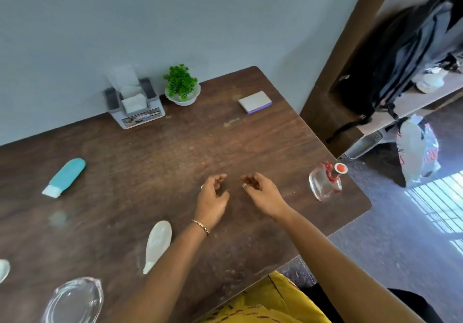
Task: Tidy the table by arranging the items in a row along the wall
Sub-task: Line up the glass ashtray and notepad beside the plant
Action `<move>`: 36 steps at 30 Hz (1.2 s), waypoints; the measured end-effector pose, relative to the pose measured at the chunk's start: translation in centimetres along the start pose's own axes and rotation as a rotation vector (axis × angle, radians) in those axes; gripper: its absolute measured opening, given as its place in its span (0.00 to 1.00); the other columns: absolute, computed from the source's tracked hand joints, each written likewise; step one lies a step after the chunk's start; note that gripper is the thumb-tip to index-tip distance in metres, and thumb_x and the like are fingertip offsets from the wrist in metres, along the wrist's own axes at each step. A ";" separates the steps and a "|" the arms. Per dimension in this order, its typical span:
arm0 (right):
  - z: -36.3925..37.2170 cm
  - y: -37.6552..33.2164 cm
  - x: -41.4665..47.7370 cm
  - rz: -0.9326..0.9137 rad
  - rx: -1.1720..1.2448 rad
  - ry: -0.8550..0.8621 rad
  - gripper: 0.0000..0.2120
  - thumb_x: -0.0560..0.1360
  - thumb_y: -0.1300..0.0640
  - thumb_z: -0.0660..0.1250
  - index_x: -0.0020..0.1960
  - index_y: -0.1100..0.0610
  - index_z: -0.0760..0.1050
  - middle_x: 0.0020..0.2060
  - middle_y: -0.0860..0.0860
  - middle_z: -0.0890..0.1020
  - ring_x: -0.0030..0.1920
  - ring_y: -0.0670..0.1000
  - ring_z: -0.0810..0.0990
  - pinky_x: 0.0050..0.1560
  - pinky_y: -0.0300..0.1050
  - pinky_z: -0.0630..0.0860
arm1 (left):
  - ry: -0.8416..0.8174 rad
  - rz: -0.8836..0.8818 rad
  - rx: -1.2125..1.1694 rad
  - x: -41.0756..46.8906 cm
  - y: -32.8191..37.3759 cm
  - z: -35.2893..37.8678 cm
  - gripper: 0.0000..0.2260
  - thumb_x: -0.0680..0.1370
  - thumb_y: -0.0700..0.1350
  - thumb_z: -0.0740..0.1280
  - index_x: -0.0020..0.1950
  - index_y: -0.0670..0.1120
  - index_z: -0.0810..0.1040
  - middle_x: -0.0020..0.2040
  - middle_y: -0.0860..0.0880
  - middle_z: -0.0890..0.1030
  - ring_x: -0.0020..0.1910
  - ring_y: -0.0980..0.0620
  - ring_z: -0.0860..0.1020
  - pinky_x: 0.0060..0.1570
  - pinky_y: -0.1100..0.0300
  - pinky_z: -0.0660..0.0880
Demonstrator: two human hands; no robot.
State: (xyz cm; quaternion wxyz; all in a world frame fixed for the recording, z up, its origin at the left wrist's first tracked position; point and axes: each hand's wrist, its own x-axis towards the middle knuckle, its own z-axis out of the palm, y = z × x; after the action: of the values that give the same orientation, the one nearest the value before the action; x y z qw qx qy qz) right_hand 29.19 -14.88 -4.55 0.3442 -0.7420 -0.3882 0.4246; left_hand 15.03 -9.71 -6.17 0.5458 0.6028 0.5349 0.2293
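My left hand [213, 194] and right hand [260, 192] hover, fingers loosely curled, holding nothing. The clear glass bottle with a red cap [325, 182] sits near the brown wooden surface's [175, 147] right edge. I'd grip its body, not its cap.

Plant [181, 85] right of tissue holder [134, 103]

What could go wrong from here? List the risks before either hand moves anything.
1. The glass bottle stands close to the table's right edge; a careless brush from the right hand could send it to the floor.
2. The clear glass dish lies close to the left forearm, easy to bump.
3. Sliding things toward the wall could tip the small potted plant.
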 end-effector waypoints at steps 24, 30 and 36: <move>18.5 -8.6 -4.0 -0.583 -0.586 -0.722 0.20 0.75 0.48 0.65 0.66 0.50 0.71 0.65 0.48 0.76 0.68 0.51 0.70 0.66 0.48 0.67 | 0.737 -0.648 0.475 -16.8 -10.5 -17.9 0.45 0.65 0.56 0.75 0.75 0.51 0.55 0.75 0.42 0.56 0.74 0.39 0.54 0.70 0.42 0.55; 21.4 -9.0 -5.9 -0.666 -0.748 -0.789 0.22 0.75 0.47 0.64 0.68 0.50 0.69 0.67 0.49 0.74 0.69 0.53 0.68 0.68 0.47 0.63 | 0.631 -0.696 0.488 -17.2 -11.8 -18.8 0.51 0.63 0.62 0.75 0.76 0.52 0.48 0.75 0.43 0.54 0.74 0.39 0.54 0.68 0.41 0.59; 22.9 -9.3 -6.4 -0.660 -0.768 -0.835 0.22 0.76 0.48 0.64 0.68 0.52 0.68 0.67 0.50 0.73 0.69 0.54 0.68 0.68 0.47 0.63 | 0.636 -0.663 0.527 -17.3 -11.4 -18.7 0.50 0.64 0.63 0.73 0.76 0.50 0.48 0.74 0.43 0.56 0.73 0.40 0.56 0.67 0.42 0.58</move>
State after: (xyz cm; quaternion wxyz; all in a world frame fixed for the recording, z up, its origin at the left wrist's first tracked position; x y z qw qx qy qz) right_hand 3.86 -12.05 -3.59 -0.0126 -0.4269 -0.8203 0.3803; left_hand -11.18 -19.39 -5.53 0.2297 0.4189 0.8754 0.0736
